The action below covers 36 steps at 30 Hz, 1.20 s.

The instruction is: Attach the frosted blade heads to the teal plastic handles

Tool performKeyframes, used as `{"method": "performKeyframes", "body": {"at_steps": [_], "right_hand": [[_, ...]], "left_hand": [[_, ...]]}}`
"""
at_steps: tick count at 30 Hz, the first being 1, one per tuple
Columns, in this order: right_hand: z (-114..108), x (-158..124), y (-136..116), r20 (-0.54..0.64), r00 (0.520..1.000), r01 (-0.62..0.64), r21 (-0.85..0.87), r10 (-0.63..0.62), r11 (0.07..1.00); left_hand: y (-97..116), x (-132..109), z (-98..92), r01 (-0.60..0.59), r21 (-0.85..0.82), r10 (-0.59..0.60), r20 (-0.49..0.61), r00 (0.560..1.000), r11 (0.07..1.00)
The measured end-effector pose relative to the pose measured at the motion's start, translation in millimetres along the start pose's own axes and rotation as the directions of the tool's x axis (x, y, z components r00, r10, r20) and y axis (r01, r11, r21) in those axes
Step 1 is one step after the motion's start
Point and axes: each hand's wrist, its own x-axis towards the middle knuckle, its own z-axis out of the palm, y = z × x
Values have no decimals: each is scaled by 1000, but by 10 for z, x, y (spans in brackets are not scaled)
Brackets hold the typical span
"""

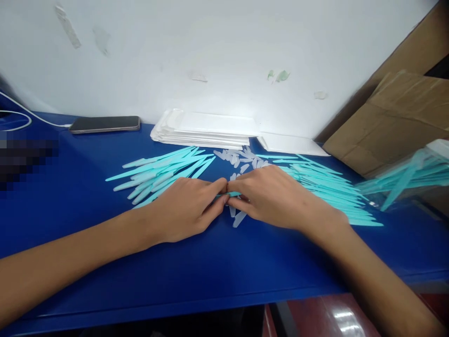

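Note:
In the head view, my left hand [185, 206] and my right hand [277, 196] meet at the fingertips, both closed in a pinch. Between them shows a short stretch of a slim teal eyebrow razor [234, 194]; the fingers hide most of it. Translucent blade caps [240, 219] lie loose under and behind the fingertips. Behind my left hand fans a pile of teal razors [157, 171], several with translucent caps on their ends. A larger pile of teal razors [326, 187] spreads behind and to the right of my right hand.
White flat packets [206, 126] are stacked against the white wall, with another white packet [291, 142] beside them. A phone [105, 124] on a cable lies back left. At right stand a cardboard box [389, 117] and a clear bag of teal razors [410, 175]. The blue table [210, 281] ends in front.

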Motion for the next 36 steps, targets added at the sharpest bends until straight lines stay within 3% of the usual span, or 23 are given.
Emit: {"method": "performKeyframes", "body": {"at_steps": [36], "right_hand": [[-1, -2, 9, 15, 1000, -3, 26, 2, 1000]], "left_hand": [[-19, -12, 10, -1, -22, 1, 6, 1000, 1000]]}}
